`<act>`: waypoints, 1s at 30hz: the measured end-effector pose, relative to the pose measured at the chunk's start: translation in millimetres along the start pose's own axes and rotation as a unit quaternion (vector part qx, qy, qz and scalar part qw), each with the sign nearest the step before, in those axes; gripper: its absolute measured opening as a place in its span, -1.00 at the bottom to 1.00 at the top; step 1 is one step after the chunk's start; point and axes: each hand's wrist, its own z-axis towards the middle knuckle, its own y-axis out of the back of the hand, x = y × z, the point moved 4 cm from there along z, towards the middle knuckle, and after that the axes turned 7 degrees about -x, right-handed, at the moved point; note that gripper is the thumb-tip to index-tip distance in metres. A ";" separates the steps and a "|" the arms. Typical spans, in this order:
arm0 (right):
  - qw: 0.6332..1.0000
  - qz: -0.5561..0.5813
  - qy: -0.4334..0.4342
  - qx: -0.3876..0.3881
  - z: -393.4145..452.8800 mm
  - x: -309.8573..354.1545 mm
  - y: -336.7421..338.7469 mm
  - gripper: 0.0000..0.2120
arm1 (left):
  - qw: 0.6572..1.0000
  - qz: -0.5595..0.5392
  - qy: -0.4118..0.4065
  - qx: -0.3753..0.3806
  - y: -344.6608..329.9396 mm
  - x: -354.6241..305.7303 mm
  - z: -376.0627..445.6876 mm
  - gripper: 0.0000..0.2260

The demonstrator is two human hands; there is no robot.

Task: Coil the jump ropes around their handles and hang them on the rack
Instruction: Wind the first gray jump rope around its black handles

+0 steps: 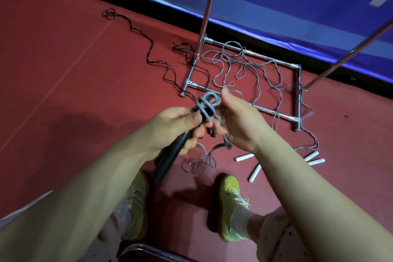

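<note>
Grey rope [208, 103] loops just above left grip [177, 127].

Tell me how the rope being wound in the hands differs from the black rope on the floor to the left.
The grey rope is looped tightly round dark handles, gripped by the left hand with the right hand pinching a strand; the black rope lies untouched on the red floor. The grey rope is bundled at its handles; the black rope trails loose, snaking towards the rack base. Both are thin cords, neither yet hung.
</note>
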 end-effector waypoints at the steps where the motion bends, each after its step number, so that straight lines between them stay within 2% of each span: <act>1: 1.000 -0.017 0.020 -0.007 -0.1 2.1 2.1 -0.59 | 1.000 -0.006 -0.003 -0.005 2.3 -2.5 0.7 -0.26; 3: 0.988 -0.138 0.072 -0.013 -4.7 6.7 4.0 -0.57 | 1.000 -0.004 0.000 -0.005 4.8 -4.9 0.7 -0.31; 5: 0.966 -0.229 0.120 -0.003 -12.1 10.5 -0.2 -0.67 | 1.000 0.008 0.008 -0.009 5.6 -3.7 0.4 -0.40; 10: 0.950 -0.251 0.167 -0.075 -11.0 15.8 1.5 -0.70 | 0.996 0.040 0.017 -0.076 4.6 -3.1 -2.1 -0.65; 13: 0.945 -0.266 0.163 -0.097 -11.1 14.2 5.5 -0.69 | 0.996 0.007 0.059 -0.060 -2.0 0.4 -4.9 -0.70; 17: 0.943 -0.290 0.129 -0.101 -10.6 10.3 9.7 -0.82 | 0.991 0.010 0.112 -0.073 -1.5 9.7 -1.1 -0.89; 20: 0.956 -0.267 0.083 -0.092 -8.3 5.7 13.7 -0.80 | 0.990 0.044 0.103 -0.090 0.1 14.1 2.0 -0.91; 24: 0.962 -0.269 0.038 -0.043 -9.9 -0.1 9.4 -0.54 | 0.991 0.076 0.063 -0.089 1.7 12.5 3.6 -0.89; 28: 0.961 -0.260 0.072 -0.060 -10.0 3.1 8.7 -0.66 | 0.993 0.069 0.050 -0.078 2.5 9.0 3.8 -0.86; 30: 0.959 -0.257 0.092 -0.073 -9.3 5.6 9.8 -0.64 | 0.995 0.047 0.057 -0.064 2.4 7.8 3.1 -0.71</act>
